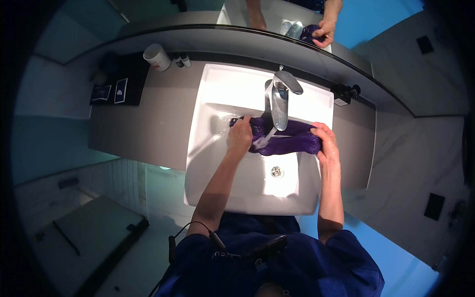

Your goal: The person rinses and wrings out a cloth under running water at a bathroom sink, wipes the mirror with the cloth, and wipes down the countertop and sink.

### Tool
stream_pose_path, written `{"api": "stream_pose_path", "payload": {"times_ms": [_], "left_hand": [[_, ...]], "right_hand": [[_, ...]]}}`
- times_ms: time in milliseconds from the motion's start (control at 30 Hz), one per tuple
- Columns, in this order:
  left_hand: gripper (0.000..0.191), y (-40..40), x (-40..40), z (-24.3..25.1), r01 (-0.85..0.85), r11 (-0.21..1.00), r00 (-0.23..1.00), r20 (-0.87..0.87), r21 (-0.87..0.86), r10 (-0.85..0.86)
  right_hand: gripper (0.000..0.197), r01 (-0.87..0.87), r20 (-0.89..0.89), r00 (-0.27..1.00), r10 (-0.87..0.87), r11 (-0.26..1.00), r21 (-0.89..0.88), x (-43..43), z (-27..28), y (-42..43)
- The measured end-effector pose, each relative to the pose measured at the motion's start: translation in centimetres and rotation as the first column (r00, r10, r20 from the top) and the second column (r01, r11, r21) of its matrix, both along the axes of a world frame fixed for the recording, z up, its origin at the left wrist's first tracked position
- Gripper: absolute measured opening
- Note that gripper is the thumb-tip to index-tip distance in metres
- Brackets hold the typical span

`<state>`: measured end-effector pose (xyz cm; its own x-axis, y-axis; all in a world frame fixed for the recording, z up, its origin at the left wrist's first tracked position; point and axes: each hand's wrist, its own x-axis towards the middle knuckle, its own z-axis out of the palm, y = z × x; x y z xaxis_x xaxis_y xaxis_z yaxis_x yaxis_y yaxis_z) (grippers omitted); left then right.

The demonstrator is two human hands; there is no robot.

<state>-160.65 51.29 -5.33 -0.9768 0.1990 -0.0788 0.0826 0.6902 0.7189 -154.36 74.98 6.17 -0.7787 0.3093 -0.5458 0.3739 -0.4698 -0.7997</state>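
A wet purple cloth (289,144) is stretched between my two hands inside the white washbasin (219,185). My left hand (240,135) grips its left end, close to the basin's left wall. Its right end is held in my right hand (327,143), with the thumb on top and the fingers partly hidden behind, near the basin's right rim. Water runs from the chrome faucet (280,107) onto the cloth's left part. Part of the cloth lies behind the spout, out of sight. The metal drain (277,172) shows below the cloth.
On the grey counter (170,122) to the left stand a white cup (157,57), small bottles (182,61) and a dark tray (135,89) with printed packets (121,90). A black dispenser (343,93) stands right of the basin. A mirror (185,18) spans the back and reflects my hands.
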Motion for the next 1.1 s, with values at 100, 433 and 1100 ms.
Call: {"api": "stream_pose_path", "payload": {"times_ms": [100, 433, 1100], "left_hand": [[0.041, -0.2, 1.2, 0.5, 0.078, 0.986, 0.984, -0.170, 0.149, -0.052], [0.070, 1.0, 5.1, -0.2, 0.059, 0.998, 0.979, -0.198, 0.031, -0.052], [0.033, 4.1, 2.9, 4.1, 0.055, 0.821, 0.998, -0.043, 0.569, -0.037]], "right_hand": [[0.015, 0.037, -0.041, 0.998, -0.037, 0.999, 0.014, 0.5, 0.8, -0.7], [0.021, -0.068, -0.313, 0.949, 0.040, 0.995, -0.078, 2.2, 10.7, -2.5], [0.060, -0.334, -0.197, 0.738, 0.645, 0.603, 0.724, -1.1, -9.0, -6.1]]}}
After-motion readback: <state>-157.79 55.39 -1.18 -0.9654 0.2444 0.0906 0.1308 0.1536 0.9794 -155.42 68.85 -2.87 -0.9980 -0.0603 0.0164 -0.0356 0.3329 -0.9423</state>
